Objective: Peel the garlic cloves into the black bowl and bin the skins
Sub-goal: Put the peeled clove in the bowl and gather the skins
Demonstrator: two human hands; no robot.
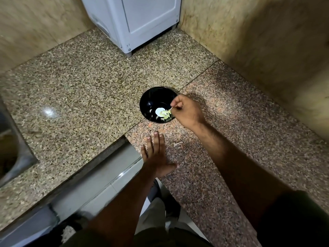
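The black bowl [153, 100] stands on the speckled granite counter [80, 86], near the inner corner. Several pale peeled garlic cloves [164, 115] lie in its bottom. My right hand [187, 111] hovers over the bowl's right rim, its fingers curled and pinching a thin pale piece, either a skin or a stalk, that pokes out above the cloves. My left hand [154, 154] lies flat on the counter just in front of the bowl, fingers straight and spread, holding nothing. A small pale skin scrap [178, 143] lies on the counter to the right of my left fingers.
A white appliance [135, 20] stands at the back of the counter between tan walls. The rim of a steel sink [12, 148] shows at the far left. The counter's front edge [99, 168] runs diagonally below my left hand. No bin is in view.
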